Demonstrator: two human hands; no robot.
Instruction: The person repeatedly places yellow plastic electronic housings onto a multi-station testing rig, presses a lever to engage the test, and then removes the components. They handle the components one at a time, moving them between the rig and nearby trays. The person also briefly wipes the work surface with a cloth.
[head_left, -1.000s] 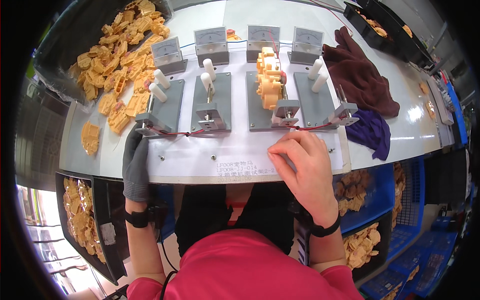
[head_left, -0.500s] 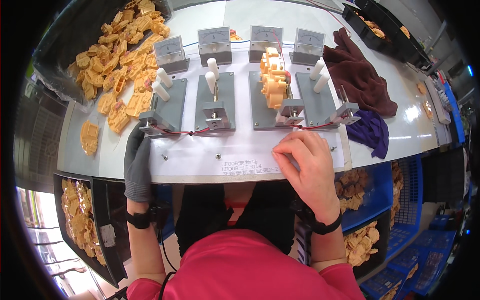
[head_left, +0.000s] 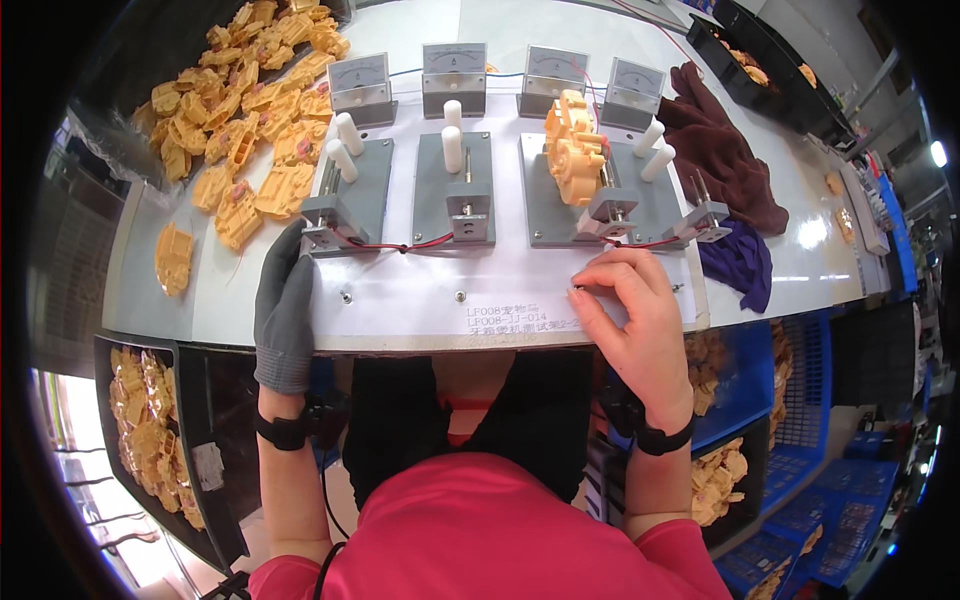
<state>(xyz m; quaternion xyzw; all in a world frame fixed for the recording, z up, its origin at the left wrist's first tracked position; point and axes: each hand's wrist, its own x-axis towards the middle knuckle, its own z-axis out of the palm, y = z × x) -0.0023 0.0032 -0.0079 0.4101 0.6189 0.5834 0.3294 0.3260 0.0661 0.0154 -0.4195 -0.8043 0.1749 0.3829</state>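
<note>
My left hand, in a grey glove, rests at the left edge of the white board. Its fingers stretch forward against the leftmost grey test fixture, some tips hidden. My bare right hand is at the board's front, thumb and forefinger pinched around a small screw. A yellow plastic gear assembly stands upright on the third fixture. The second fixture and the rightmost one carry bare white pegs. Red and black wires join the fixtures.
Several analog meters stand behind the fixtures. A heap of yellow plastic housings lies at the left. Brown and purple cloths lie on the right. Bins of yellow parts, left and right, sit below the table edge.
The board, with its fixtures and meters, has shifted a little to the right relative to the yellow heap and the cloths. Both hands moved right with it.
</note>
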